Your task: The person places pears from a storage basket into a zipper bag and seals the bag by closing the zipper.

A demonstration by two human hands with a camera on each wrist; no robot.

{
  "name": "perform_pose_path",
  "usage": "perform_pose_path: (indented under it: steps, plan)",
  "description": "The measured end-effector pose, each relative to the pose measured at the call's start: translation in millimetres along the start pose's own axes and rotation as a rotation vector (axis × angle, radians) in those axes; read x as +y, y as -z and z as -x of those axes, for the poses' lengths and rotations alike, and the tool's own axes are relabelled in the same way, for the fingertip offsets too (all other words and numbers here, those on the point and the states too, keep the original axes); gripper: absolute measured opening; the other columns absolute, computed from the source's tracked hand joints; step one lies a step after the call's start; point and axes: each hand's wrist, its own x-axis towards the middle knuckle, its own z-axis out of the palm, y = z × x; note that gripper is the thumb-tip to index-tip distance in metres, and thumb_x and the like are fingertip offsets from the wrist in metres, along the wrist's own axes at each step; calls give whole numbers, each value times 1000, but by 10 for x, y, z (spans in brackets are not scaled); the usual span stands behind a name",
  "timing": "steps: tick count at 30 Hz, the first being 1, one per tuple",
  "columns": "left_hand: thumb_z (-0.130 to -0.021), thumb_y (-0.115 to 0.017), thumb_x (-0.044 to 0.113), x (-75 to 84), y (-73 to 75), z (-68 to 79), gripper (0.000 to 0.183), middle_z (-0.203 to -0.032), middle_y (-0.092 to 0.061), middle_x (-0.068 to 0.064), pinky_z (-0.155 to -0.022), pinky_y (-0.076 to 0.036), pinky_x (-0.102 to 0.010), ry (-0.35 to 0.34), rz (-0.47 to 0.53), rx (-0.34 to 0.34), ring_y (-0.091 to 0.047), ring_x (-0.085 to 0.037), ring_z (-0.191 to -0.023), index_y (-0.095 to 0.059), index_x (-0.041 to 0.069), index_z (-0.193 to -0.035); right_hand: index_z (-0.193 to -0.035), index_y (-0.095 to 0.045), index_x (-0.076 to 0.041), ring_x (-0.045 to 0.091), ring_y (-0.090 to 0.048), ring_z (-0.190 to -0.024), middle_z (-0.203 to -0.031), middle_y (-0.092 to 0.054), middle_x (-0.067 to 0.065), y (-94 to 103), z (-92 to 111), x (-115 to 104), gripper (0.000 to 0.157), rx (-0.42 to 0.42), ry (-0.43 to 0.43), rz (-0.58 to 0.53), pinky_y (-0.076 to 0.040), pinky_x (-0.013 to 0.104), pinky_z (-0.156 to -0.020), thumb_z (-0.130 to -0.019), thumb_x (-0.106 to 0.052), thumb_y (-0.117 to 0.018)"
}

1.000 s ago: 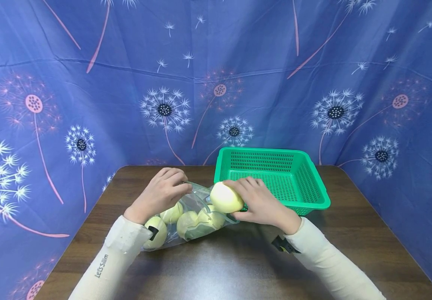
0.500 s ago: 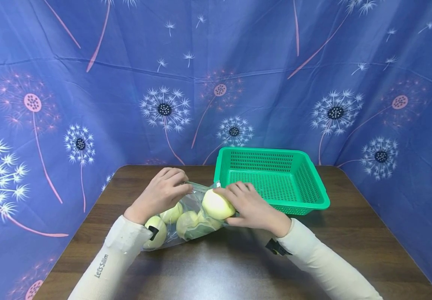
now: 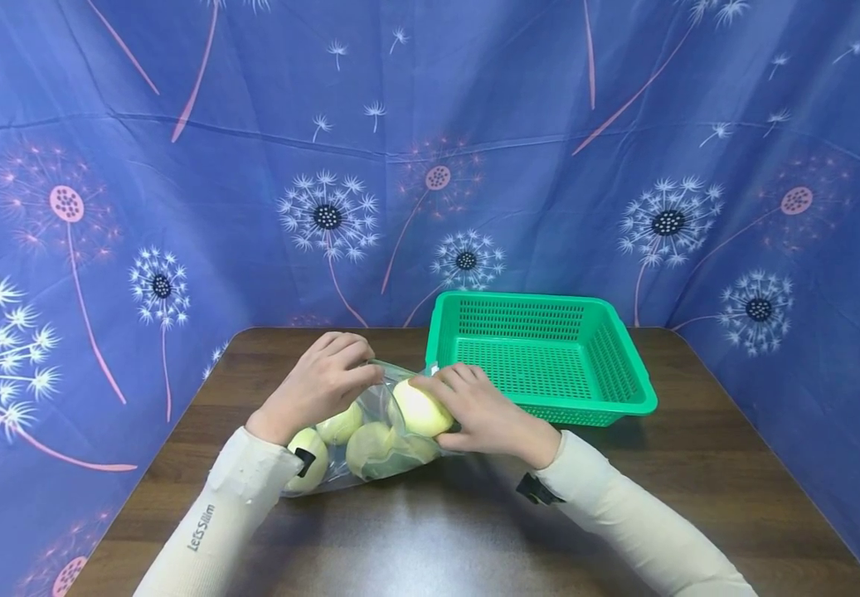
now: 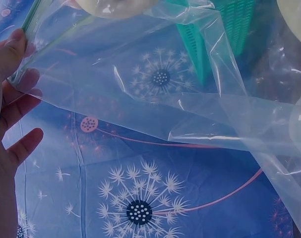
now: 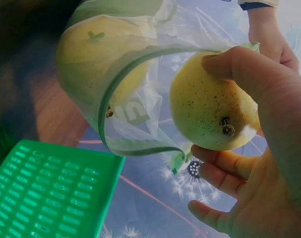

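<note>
From my end: right hand [image 3: 485, 414] holds pale yellow fruit [image 3: 422, 409], thumb one side, fingers the other, at the mouth of clear bag [image 3: 376, 402]. Fruit is near-round, I see no clear long axis; dark stubby end faces the right wrist cam. Can't tell how deep it sits. Left hand [image 3: 321, 381] pinches bag rim. Bag long axis runs roughly left-right, mouth toward right hand. Other fruits [image 3: 368, 449] lie inside, one near the mouth, below the held one; loose film also crowds the entry. Green basket [image 3: 549, 365] sits behind the right hand. Wood-grain table [image 3: 430, 539], blue dandelion-print cloth [image 3: 534, 207] hanging behind and at both sides.
</note>
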Motion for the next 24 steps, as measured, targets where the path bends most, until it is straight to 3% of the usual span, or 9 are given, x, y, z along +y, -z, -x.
perform_pose_path:
  steps: [15,24]
  plan:
    - [-81,-63,17,-5,-25,-14,4,-85,-55,-1,-80,-43,-37,-6,-14,-10,-54,-23,-89,-61,16,-84,-134,-40,-19,21,-44,-97,-107,-51,-1,-185,-94,-5,73,7,-4,117,-34,41,-82,-70,-42,-67]
    - [-81,-67,13,16,-13,-19,6,-87,-56,-1,-82,-43,-37,18,-27,-54,-54,-23,-91,-63,16,-84,-136,-38,-22,20,-39,-97,-106,-50,-3,-294,-184,-51,78,-20,-39,154,-27,48,-89,-70,-50,-68]
